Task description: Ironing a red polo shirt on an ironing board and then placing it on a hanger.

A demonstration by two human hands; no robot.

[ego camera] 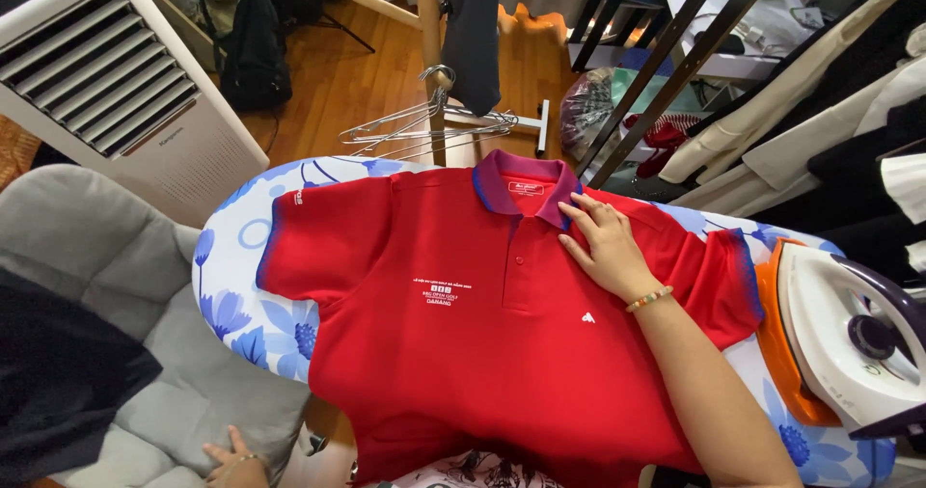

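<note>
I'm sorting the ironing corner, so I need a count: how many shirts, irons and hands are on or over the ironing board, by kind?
Red polo shirt: 1
Iron, standing at the board's right end: 1
Hand, the right hand, flat on the shirt near the collar: 1
Total: 3

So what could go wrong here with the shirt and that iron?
1. The iron stands on end at the board's right edge, close to the right arm; a nudge might tip it off or, if hot, burn skin.
2. The red polo shirt's hem hangs over the near edge, so it may slide.
3. Only the right hand presses by the collar; the left hand is off the shirt, so wrinkles could shift.
</note>
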